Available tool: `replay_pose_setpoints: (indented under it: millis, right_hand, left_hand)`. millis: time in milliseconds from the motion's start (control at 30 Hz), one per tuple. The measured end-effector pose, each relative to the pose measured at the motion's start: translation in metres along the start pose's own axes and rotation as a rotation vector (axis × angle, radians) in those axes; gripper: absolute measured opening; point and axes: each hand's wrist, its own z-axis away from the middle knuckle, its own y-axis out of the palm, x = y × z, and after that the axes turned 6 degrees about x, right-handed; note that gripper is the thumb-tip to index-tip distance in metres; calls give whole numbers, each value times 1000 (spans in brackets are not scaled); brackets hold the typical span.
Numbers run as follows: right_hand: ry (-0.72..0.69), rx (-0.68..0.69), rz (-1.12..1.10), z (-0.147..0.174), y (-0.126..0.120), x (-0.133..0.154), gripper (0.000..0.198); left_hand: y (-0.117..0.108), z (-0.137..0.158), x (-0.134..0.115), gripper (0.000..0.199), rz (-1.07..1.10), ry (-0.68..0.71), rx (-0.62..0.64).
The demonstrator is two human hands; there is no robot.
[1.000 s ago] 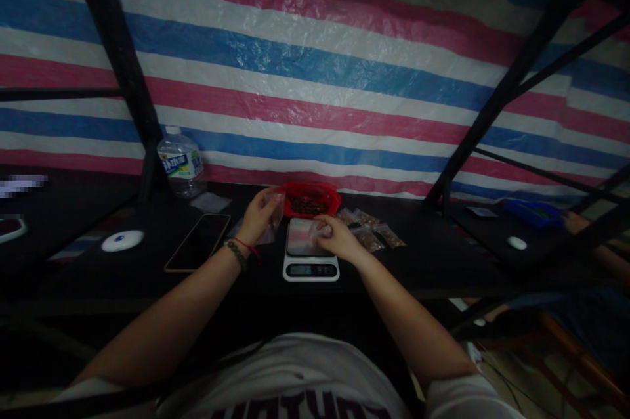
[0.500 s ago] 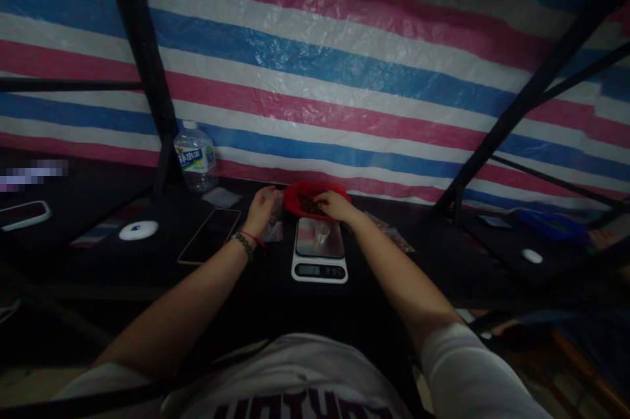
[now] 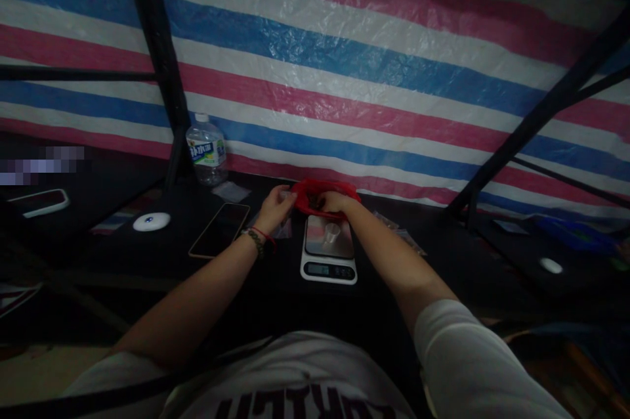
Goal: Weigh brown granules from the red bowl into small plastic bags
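Note:
My right hand [image 3: 335, 201] dips into an open red plastic bag [image 3: 308, 207], its fingers bent down among small brown pieces [image 3: 314, 198]. Its fingertips are hidden there, so what they grip cannot be made out. At the bag's left edge is my left hand [image 3: 275, 209], fingers pinched on a small clear plastic bag [image 3: 285, 230] that hangs low beside the red one. In front of the red bag lies a white kitchen scale [image 3: 329, 270] with a metal plate and a lit display. A small clear cup [image 3: 331, 232] rests on the plate.
Left of my hands lie a phone [image 3: 220, 230], a clear packet [image 3: 231, 192] and a white oval device [image 3: 151, 221]. Behind them stands a large clear bottle [image 3: 207, 151]. Several filled clear bags [image 3: 411, 242] lie to the right. Dark metal posts [image 3: 160, 44] flank a striped sheet.
My right hand has gone deeper into the red bag. My left hand has come closer to that bag's edge. The whole view has shifted slightly.

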Motion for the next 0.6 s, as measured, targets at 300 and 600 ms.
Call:
replay_pose_setpoints:
  millis: [300, 600]
  right_hand:
    - [-42, -9, -11, 2, -2, -4, 33]
    - [-35, -88, -107, 8, -3, -15, 31]
  left_hand:
    - [-13, 12, -16, 46, -617, 112, 433]
    - [9, 33, -44, 58, -668, 494, 530]
